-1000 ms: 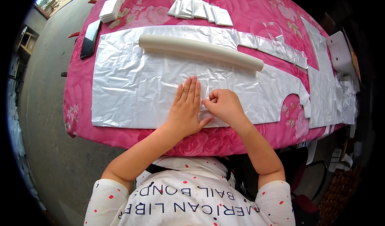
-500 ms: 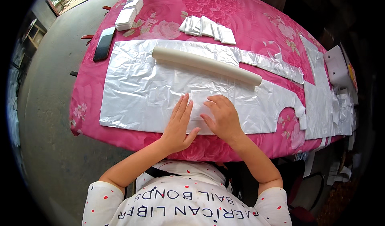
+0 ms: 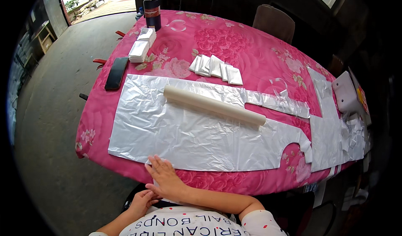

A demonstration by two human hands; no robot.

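A white plastic carrier bag (image 3: 201, 148) lies flat on the table, its cut-out handle end to the right. Across its upper part rests a cream roller or tube (image 3: 213, 105). My right hand (image 3: 167, 182) reaches over to the left at the near table edge, fingers extended. A white sliver, apparently a folded plastic packet (image 3: 155, 182), shows between its thumb and fingers; the palm hides the rest. Just below, my left hand (image 3: 143, 202) is closed, its fingertips meeting the right thumb. What it holds, if anything, is hidden.
Several folded packets (image 3: 215, 69) lie beyond the bag. Stacked packets (image 3: 139, 51), a phone (image 3: 116, 73) and a dark bottle (image 3: 152, 10) stand or lie at the far left. More plastic bags (image 3: 328, 141) and a white container (image 3: 346, 92) occupy the right end.
Both hands have drawn back from the bag's middle to the near left edge, the right crossing over. The folded packet has left the bag's surface. My view has tilted upward.
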